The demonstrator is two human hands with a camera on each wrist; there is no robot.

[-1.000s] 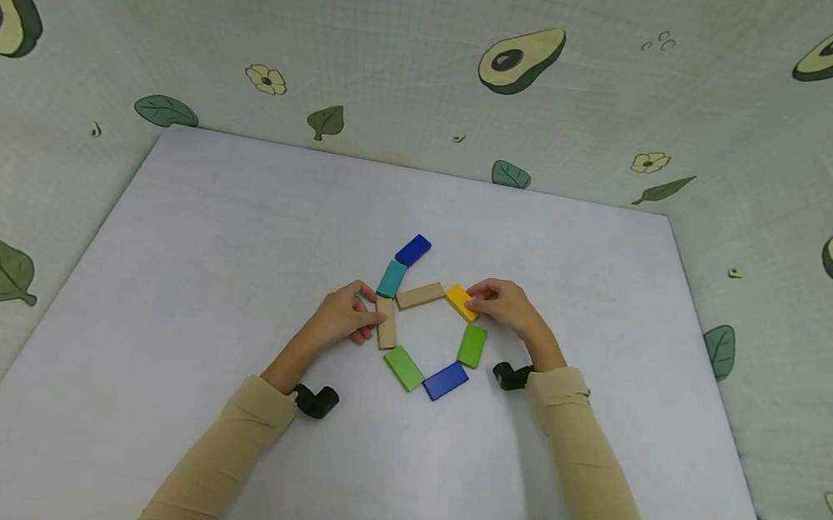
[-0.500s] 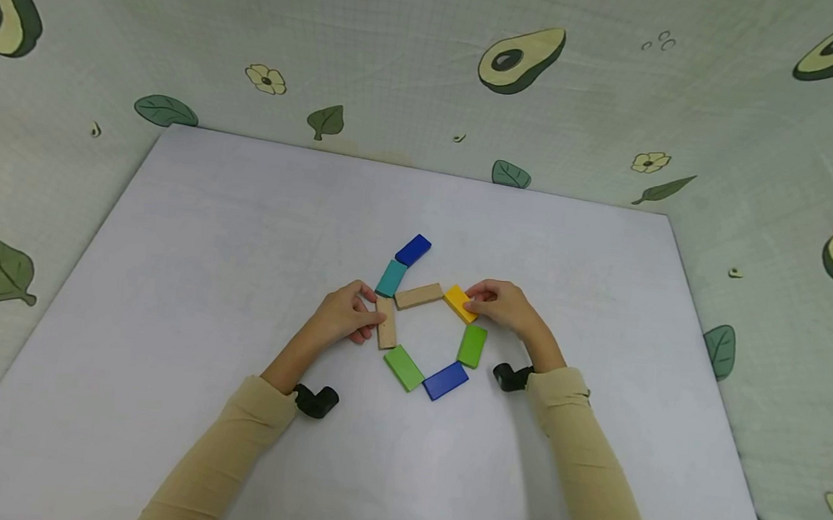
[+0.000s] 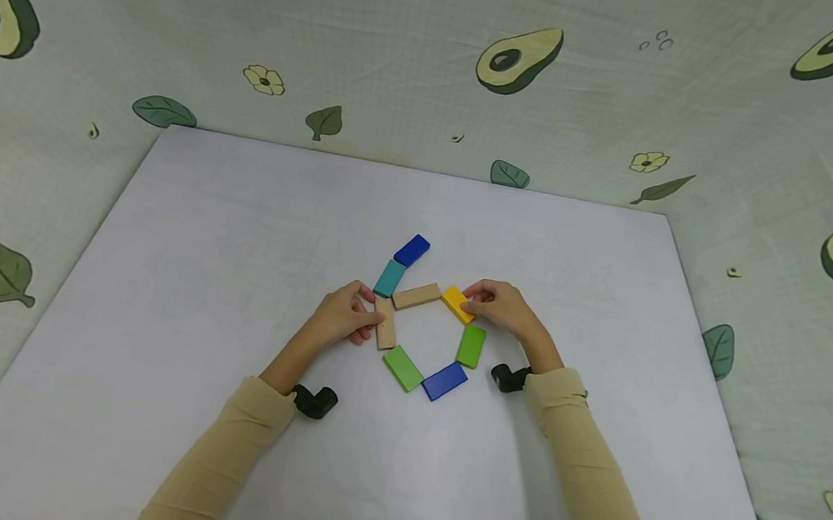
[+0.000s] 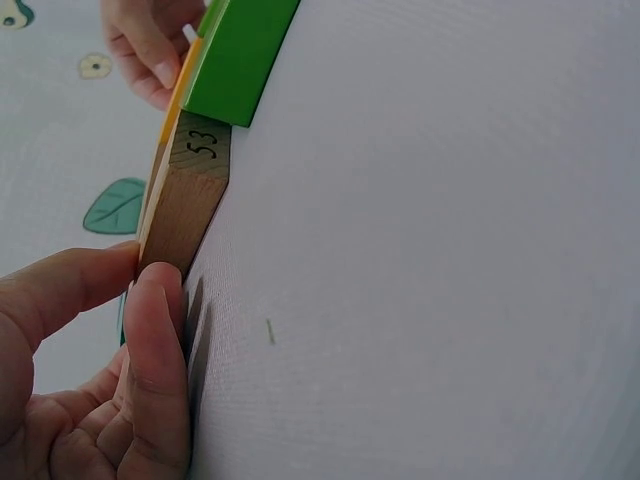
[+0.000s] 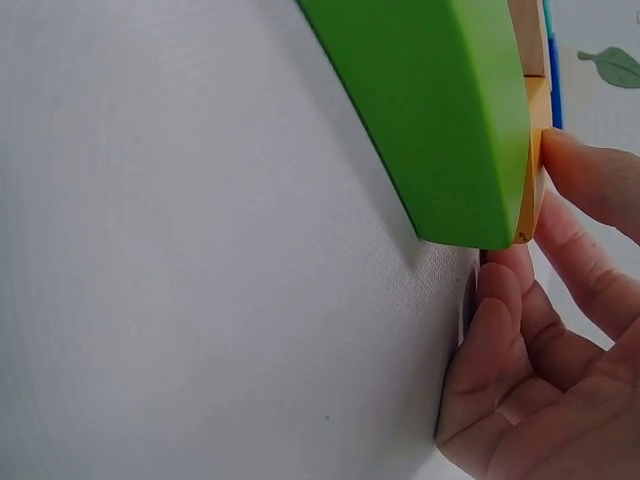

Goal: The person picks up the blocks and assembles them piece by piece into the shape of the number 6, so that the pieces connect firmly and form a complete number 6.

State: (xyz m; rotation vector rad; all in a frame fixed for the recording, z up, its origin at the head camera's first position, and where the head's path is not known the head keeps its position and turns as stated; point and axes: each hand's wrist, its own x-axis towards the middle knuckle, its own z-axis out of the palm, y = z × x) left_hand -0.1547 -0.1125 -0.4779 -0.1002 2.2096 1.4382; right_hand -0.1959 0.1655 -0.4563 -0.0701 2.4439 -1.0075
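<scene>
Flat rectangular blocks lie on the white table in a ring with a tail. My left hand [image 3: 339,313] pinches the left plain wooden block [image 3: 385,324] between thumb and index finger. My right hand [image 3: 504,306] pinches the yellow block [image 3: 456,301] at its right side. Between them slants another plain wooden block [image 3: 416,296], its right end by the yellow one. A green block [image 3: 471,346], a blue block [image 3: 445,381] and a light green block [image 3: 402,367] form the near side. A teal block [image 3: 389,277] and dark blue block [image 3: 412,250] trail off toward the back.
The white table [image 3: 279,205] spreads around the blocks on all sides. A pale curtain [image 3: 406,58] printed with avocados and leaves hangs behind it and at both sides. Black wrist cameras [image 3: 316,402] sit on both wrists, low over the table.
The upper wooden block, the yellow block and the teal block have slid very slightly left. Both hands keep their grip in nearly the same places.
</scene>
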